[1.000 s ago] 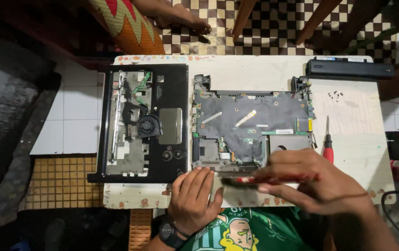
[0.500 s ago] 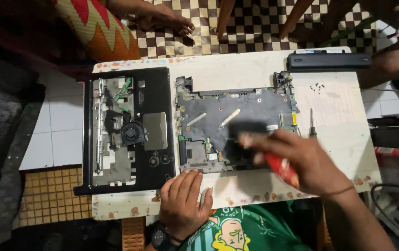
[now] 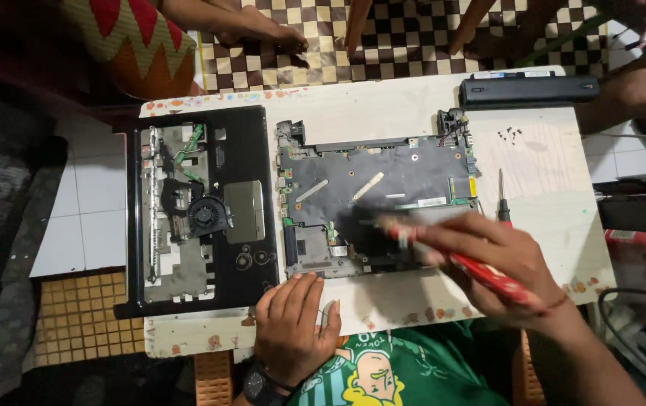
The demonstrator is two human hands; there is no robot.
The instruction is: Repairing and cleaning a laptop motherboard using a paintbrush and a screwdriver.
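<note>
**Two hands at one stripped laptop board**

White, paint-flecked table (image 3: 383,120) fills the view above a checkered floor, and it carries two laptop halves: one bare motherboard (image 3: 383,188) at the middle and one black laptop case (image 3: 251,150) lying just beside the motherboard on its left.

Nearest the camera, the left hand (image 3: 293,327) lies palm down on the table just below the motherboard's near left corner, fingers loosely spread and flat, gripping nothing; a dark wristwatch (image 3: 259,385) sits on its wrist. The right hand (image 3: 488,259) reaches over the motherboard's near right part, fingers curled tight around one red-handled tool (image 3: 492,277); its tip is blurred, so whether it touches the board cannot be told.

Just right of the motherboard lies one small screwdriver (image 3: 501,199), apart from both hands. Farther right and beyond it sits one cluster of tiny dark screws (image 3: 509,135), too small to count. Beyond the motherboard's far right corner rests one long black battery pack (image 3: 527,90) at the table's far edge.
</note>
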